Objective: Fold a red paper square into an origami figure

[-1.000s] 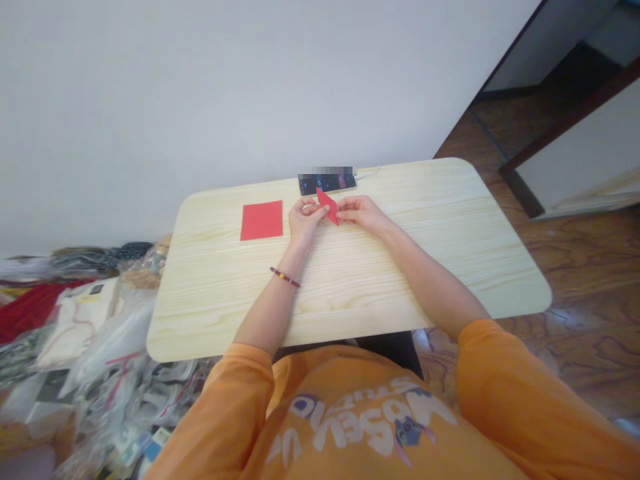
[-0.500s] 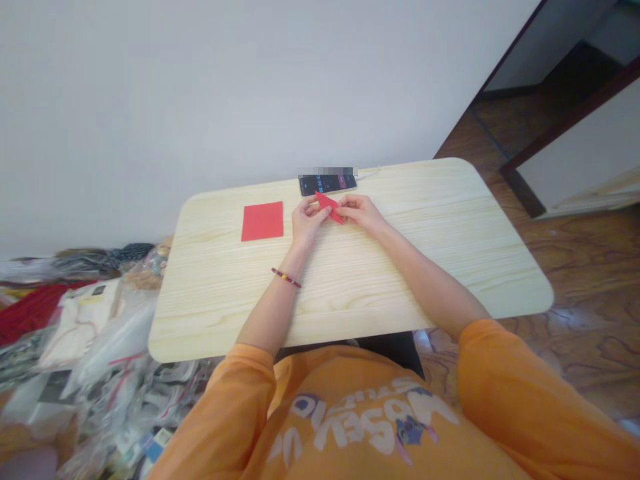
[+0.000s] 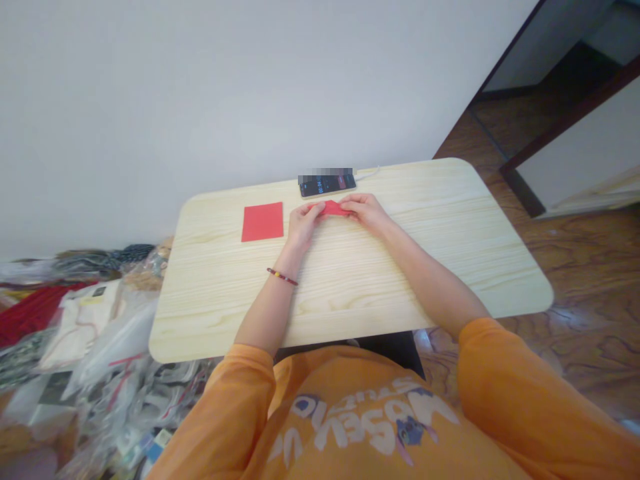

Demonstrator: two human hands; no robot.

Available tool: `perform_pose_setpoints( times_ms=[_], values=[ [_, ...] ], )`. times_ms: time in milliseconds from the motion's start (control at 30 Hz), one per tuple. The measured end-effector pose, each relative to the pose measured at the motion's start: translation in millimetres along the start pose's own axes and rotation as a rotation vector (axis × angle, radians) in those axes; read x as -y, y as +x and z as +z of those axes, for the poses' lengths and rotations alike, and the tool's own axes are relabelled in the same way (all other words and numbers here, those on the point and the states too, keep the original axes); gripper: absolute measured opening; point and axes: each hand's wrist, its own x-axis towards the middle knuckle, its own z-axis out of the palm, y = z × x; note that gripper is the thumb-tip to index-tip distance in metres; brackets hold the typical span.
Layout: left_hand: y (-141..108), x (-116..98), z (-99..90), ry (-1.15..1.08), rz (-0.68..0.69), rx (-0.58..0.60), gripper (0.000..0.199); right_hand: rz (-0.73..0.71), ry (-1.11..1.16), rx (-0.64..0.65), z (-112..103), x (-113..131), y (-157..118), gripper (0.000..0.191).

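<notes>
From the head camera I am looking down on a pale wood-grain table [image 3: 440, 220], with a smartphone [image 3: 327, 186] lying near its far edge; I take that phone as my landmark. A folded strip of red paper [image 3: 330, 209] sits just in front of the phone. The left hand [image 3: 301, 227] and the right hand [image 3: 367, 213] are closed on its two ends, fingers bent in a tight pinch, the hands almost meeting. I cannot tell whether the paper touches the tabletop. I judge it very light, thin and soft: it would crease under any hard squeeze, so I would hold it by its folded edges with the fingertips. A flat square of red paper [image 3: 263, 221] lies on the table to the left of the phone and nearer me, and neither hand touches it. A charging cable [image 3: 369, 172] leaves the phone's right end.
</notes>
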Motion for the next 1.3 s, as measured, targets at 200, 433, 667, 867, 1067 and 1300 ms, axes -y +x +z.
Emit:
perform_pose_setpoints(
  times_ms=[200,433,667,867,1067,1300],
  values=[
    [-1,0,-0.8,-0.045,0.04,-0.019,0.019,-0.004,0.082,0.012,-3,-4,4,0.02],
    [-2,3,-1.9,0.063,0.137,0.021,0.028,-0.141,0.042,-0.006,3,-4,-1,0.03],
    [-9,-6,1.5,0.086,0.012,0.102,0.04,-0.185,0.011,-0.037,3,-7,1,0.03],
    [-12,-9,2.4,0.039,-0.023,0.082,0.032,-0.184,-0.01,-0.007,2,-7,0,0.027],
    [-11,-5,1.9,0.037,0.018,0.041,0.032,-0.222,-0.024,0.022,1,-5,-4,0.036],
    [-11,-6,2.1,0.045,0.036,0.064,0.046,-0.228,-0.01,0.013,4,1,-8,0.061]
  ],
)
